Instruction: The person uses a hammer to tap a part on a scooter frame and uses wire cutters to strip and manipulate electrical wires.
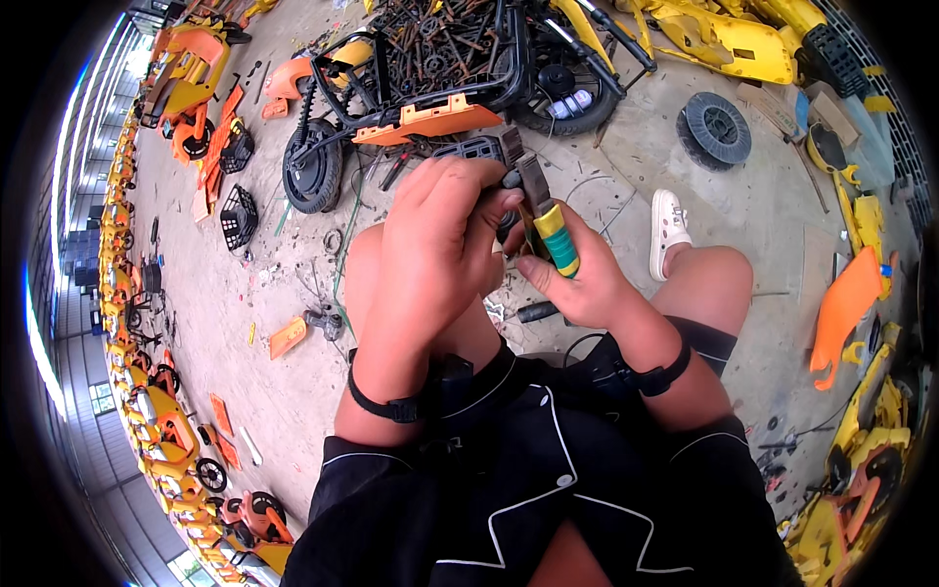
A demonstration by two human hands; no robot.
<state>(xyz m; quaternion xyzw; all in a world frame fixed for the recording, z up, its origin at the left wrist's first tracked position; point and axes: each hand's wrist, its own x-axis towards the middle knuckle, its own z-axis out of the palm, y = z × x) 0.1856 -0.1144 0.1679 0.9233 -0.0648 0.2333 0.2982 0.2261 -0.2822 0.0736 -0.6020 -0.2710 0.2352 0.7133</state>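
Observation:
My right hand (584, 277) is closed round a pair of pliers with yellow-and-green handles (557, 244). Their broad grey jaws point up and away from me, spread a little apart. My left hand (440, 230) is closed just left of the jaws, its thumb and fingertips pinched at a small dark piece (512, 180). Most of that piece is hidden by the fingers and the pliers, so its kind cannot be made out. Both hands are held above my bent knees.
Ahead lies a black scooter frame (518, 73) with an orange panel (427, 121), a wheel (315, 166) and heaped rusty bolts. A grey spool (714, 130) sits at the right. Orange and yellow scooters line the left; yellow panels lie at the right. Cables and loose parts litter the concrete.

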